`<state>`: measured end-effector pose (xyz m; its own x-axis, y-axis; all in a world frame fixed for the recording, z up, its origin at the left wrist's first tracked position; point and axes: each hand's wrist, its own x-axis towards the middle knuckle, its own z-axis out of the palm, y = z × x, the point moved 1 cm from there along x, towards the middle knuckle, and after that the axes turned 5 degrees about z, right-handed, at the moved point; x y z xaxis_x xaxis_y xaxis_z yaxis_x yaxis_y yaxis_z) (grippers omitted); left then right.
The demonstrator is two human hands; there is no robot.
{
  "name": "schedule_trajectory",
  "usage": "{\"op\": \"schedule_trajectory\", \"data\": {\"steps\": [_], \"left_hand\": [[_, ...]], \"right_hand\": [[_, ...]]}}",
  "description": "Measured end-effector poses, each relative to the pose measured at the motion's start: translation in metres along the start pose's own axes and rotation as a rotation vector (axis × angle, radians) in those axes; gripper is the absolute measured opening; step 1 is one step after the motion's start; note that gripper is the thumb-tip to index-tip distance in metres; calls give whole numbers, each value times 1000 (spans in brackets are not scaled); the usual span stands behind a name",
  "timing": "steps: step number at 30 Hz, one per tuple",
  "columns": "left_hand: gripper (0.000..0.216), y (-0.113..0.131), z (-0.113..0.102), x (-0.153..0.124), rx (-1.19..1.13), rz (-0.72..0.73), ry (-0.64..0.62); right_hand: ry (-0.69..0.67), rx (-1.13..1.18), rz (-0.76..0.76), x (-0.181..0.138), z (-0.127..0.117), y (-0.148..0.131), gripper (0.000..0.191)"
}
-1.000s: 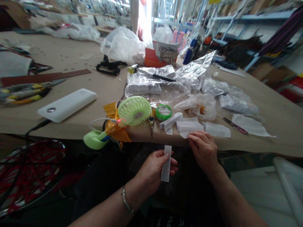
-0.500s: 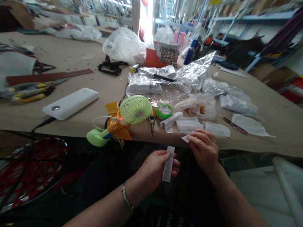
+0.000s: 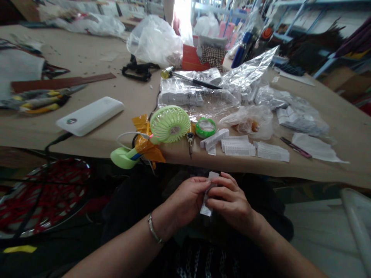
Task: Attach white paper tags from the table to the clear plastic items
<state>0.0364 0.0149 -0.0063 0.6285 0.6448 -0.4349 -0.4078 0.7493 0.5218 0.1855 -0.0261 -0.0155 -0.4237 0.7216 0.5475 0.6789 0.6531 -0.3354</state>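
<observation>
Over my lap, my left hand (image 3: 191, 199) pinches a narrow white strip (image 3: 206, 210) between thumb and fingers. My right hand (image 3: 228, 199) lies across the strip from the other side, its fingertips pressed on the middle; its thumb is hidden. Small print shows at the strip's lower end. Whether a separate slip is under the right fingers cannot be made out. Just beyond, on the table edge, are a bundle of white paper labels (image 3: 214, 139), a fanned stack of printed labels (image 3: 237, 146) and another label stack (image 3: 272, 151).
A green fan (image 3: 170, 124) taped at the table edge stands beside a soldering iron (image 3: 190, 144) whose tip points toward me. Nearby are a green round tin (image 3: 205, 127), a white power bank (image 3: 91, 116), a pink-handled cutter (image 3: 295, 147), a hammer (image 3: 193, 79) and plastic bags (image 3: 255, 121).
My right hand has come down and left from the table edge, where it held a small white slip, onto the strip in my left hand. The left hand stays nearly in place.
</observation>
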Motion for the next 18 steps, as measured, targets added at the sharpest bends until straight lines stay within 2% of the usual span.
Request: {"op": "schedule_trajectory", "data": {"steps": [9, 12, 15, 18], "left_hand": [[15, -5, 0, 2, 4, 17, 49], [12, -4, -1, 1, 15, 18, 68], [15, -3, -4, 0, 83, -25, 115], [13, -3, -4, 0, 140, -25, 155]], "right_hand": [[3, 21, 7, -2, 7, -5, 18], [9, 15, 21, -4, -2, 0, 22], [143, -97, 143, -9, -25, 25, 36], [298, -420, 368, -21, -51, 59, 48]]}}
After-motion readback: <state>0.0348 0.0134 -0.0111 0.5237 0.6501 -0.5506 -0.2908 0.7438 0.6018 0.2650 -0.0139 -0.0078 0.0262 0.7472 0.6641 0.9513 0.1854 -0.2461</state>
